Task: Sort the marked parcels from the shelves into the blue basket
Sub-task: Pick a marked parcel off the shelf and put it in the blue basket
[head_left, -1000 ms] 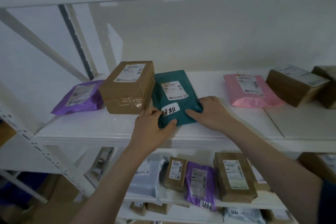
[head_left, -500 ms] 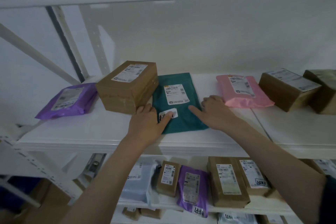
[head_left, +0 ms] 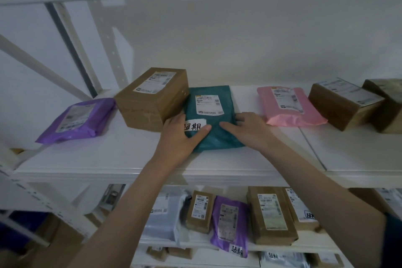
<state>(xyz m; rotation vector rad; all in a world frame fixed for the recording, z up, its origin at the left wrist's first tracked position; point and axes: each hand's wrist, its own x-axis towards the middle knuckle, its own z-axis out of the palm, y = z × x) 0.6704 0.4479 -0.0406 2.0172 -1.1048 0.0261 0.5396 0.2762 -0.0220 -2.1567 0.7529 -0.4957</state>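
Observation:
A teal mailer parcel [head_left: 212, 113] lies on the upper white shelf [head_left: 108, 159], with a printed label and a white handwritten tag [head_left: 196, 123] near its front. My left hand [head_left: 180, 137] grips its left front edge, thumb across the top just below the tag. My right hand [head_left: 248, 129] grips the right edge, thumb on top and fingers curled at the side. On the lower shelf, a purple mailer [head_left: 230, 224] and a brown box [head_left: 302, 209] carry similar handwritten tags. No blue basket is clearly in view.
A large brown box [head_left: 150, 98] touches the teal parcel's left side, with a purple mailer [head_left: 80, 117] further left. A pink mailer [head_left: 287, 104] and two brown boxes [head_left: 343, 104] lie to the right. Several more parcels fill the lower shelves. A diagonal shelf brace [head_left: 32, 65] crosses the left.
Half a second ago both hands lay on the parcel with fingers stretched forward. Now the thumbs cross its top and the fingers wrap its two side edges.

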